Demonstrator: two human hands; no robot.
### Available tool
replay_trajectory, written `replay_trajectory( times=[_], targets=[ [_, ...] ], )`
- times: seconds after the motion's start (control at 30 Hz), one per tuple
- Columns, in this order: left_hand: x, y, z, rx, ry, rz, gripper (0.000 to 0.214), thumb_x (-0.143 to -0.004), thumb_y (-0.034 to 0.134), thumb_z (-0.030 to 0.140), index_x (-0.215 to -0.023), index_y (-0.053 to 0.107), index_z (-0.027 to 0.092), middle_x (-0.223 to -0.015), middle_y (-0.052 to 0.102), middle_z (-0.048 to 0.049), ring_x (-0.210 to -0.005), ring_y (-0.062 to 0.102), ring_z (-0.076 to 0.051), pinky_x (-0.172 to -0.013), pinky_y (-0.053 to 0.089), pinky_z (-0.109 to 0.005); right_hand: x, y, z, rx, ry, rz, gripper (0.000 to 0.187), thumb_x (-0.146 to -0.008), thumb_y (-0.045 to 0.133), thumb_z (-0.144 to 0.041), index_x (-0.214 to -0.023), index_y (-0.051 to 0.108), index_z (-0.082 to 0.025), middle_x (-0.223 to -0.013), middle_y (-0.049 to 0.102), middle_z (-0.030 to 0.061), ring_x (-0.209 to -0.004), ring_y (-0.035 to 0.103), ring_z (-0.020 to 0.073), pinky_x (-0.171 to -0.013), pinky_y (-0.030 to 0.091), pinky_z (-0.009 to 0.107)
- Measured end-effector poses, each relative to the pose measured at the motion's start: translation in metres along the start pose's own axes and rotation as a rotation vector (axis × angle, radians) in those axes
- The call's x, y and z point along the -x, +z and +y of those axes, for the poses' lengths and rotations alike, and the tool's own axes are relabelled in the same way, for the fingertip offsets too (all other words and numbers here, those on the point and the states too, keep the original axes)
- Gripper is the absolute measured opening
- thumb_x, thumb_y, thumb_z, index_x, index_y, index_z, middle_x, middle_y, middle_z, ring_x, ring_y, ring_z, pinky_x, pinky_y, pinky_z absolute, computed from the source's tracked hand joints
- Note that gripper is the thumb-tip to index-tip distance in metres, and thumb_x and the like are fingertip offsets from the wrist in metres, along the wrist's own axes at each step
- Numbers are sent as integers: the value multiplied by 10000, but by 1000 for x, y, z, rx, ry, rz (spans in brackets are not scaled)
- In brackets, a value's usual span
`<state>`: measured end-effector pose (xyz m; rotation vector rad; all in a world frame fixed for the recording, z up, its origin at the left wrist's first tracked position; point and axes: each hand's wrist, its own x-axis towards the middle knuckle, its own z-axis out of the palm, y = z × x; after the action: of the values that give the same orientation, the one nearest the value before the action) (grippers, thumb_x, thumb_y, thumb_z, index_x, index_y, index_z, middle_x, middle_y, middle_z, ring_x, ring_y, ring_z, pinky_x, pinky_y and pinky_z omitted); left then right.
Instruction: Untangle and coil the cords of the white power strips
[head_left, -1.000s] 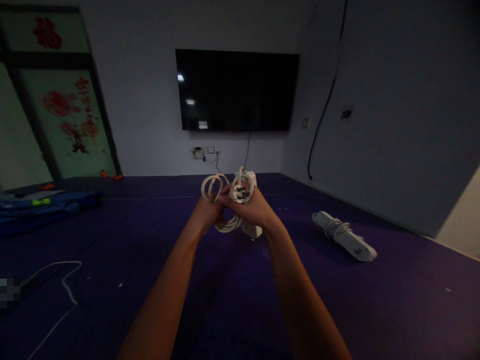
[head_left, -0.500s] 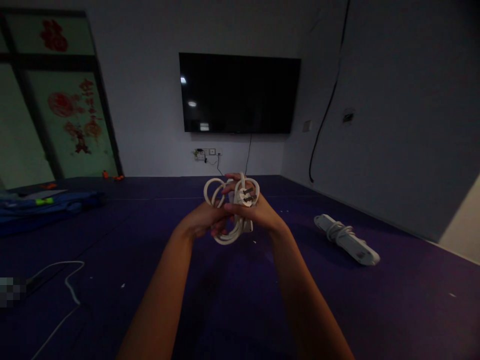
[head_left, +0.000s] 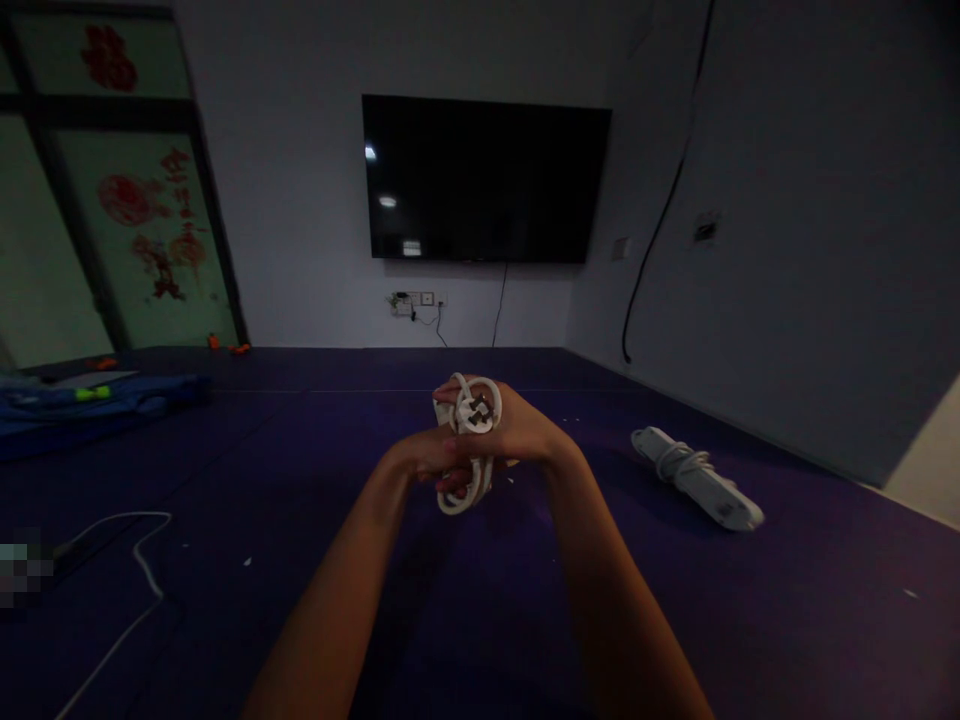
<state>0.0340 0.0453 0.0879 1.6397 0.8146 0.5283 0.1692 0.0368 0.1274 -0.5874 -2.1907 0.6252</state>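
Cord point(head_left: 478, 483) in two-handed hold, just below centre toward six o'clock

White, looped, bunched. Plug point(head_left: 475, 412) at top of bundle, prongs toward camera. Right hand point(head_left: 517, 425): clamped on loops, thumb across front. Left hand point(head_left: 424, 452): closed on loops, touching right. Power strip point(head_left: 709, 492), lead-wrapped, on purple floor point(head_left: 480, 620) at four o'clock, well apart. Thin cable point(head_left: 148, 573) at eight. Blue cloth point(head_left: 150, 395) at nine. Wall screen point(head_left: 487, 180) at twelve.
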Motion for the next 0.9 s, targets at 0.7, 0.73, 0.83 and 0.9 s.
replay_trajectory(
  times=[0.7, 0.73, 0.83, 0.9],
  targets=[
    [12, 13, 25, 112, 210, 214, 284, -637, 502, 70, -901, 549, 163, -425, 370, 114, -265, 233, -9, -312, 202, -150, 3, -14, 2, -142, 68, 211, 224, -599, 693, -342, -696, 645, -147, -640, 634, 27, -609, 586, 152, -578, 465, 274],
    [13, 13, 27, 150, 216, 191, 264, -662, 501, 91, -911, 540, 170, -427, 349, 118, -271, 225, -9, -320, 197, -151, 3, -14, 2, -159, 47, 228, 223, -603, 691, -348, -692, 642, -150, -636, 631, 27, -612, 586, 155, -585, 468, 279],
    [18, 13, 32, 240, 230, 128, 212, -701, 515, 135, -907, 517, 187, -433, 291, 126, -290, 219, -8, -353, 213, -157, 4, -16, 3, -207, -29, 258, 211, -615, 684, -353, -688, 635, -161, -648, 628, 28, -647, 595, 168, -626, 479, 302],
    [21, 14, 35, 263, 232, 99, 200, -701, 529, 144, -895, 509, 189, -437, 277, 126, -300, 218, -7, -378, 240, -164, 5, -17, 2, -231, -70, 262, 204, -615, 686, -348, -686, 631, -165, -654, 625, 29, -656, 596, 173, -640, 482, 314]
  ],
)
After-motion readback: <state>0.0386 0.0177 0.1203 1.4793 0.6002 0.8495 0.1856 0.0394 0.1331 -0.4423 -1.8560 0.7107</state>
